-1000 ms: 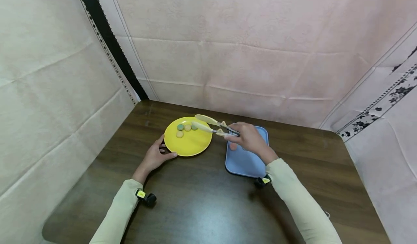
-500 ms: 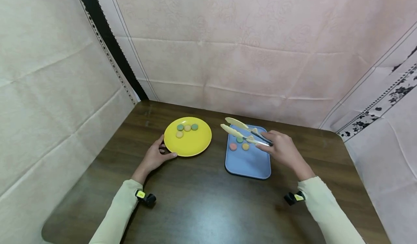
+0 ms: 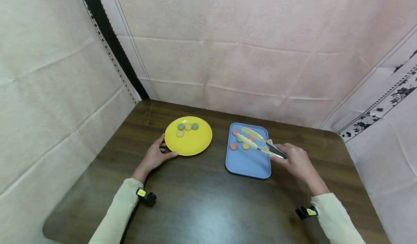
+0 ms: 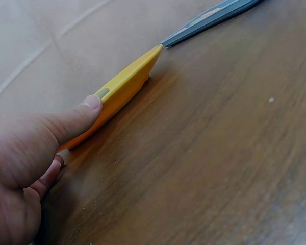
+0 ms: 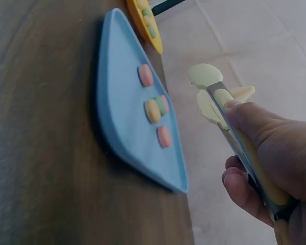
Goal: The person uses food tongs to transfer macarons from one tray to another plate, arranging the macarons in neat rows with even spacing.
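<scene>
Cream-tipped tongs [image 3: 266, 141] now farther right

Pale green sleeves [image 3: 116, 211], black wrist cameras [image 3: 150, 197]

Plate [image 3: 195, 144], round, yellow, left; four macarons [image 3: 180, 133] on its far part, two green, two yellow. Tray [image 3: 247, 164], rectangular, blue, right; five macarons: three pink, one green, one yellow. Tongs [image 3: 262, 150], metal, cream-tipped, tips parted, above tray.
</scene>
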Motion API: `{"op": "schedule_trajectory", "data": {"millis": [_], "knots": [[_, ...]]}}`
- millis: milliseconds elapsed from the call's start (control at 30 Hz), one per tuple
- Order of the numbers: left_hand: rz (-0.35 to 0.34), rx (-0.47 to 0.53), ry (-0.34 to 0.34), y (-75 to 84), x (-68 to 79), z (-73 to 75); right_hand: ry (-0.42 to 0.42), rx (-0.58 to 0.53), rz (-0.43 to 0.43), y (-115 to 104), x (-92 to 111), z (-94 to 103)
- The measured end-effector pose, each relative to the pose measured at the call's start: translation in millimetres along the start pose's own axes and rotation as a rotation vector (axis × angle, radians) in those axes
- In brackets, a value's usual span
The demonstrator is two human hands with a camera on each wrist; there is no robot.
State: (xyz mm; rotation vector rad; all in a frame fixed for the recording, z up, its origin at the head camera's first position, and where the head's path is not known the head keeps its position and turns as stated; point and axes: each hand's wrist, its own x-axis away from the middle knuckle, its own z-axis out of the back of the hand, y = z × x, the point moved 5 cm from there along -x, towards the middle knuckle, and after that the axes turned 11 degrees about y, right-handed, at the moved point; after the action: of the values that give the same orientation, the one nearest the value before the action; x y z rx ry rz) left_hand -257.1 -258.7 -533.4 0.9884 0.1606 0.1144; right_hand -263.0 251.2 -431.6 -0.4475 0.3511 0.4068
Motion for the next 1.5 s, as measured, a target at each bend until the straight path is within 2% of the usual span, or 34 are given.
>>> {"op": "schedule_trajectory", "data": {"millis": [167, 400, 600, 1033, 1500], "knots": [[-0.001, 0.002, -0.003, 1.2, -0.7, -0.5, -0.021, 0.002, -0.035, 9, 12, -3.5], [0.013, -0.003, -0.002, 0.9, -0.8, -1.0, -0.017, -0.001, -0.022, 19, 27, -8.6], [0.022, -0.005, -0.002, 0.9, -0.5, -0.4, -0.037, 0.001, -0.05, 25, 36, -13.2], [0.005, -0.004, -0.005, -0.4, -1.4, -0.4, -0.075, 0.01, -0.08, 28, 40, -16.4], [0.01, -0.016, -0.001, -2.7, -0.7, -1.0, -0.081, 0.003, -0.07, 25, 39, -18.6]]}}
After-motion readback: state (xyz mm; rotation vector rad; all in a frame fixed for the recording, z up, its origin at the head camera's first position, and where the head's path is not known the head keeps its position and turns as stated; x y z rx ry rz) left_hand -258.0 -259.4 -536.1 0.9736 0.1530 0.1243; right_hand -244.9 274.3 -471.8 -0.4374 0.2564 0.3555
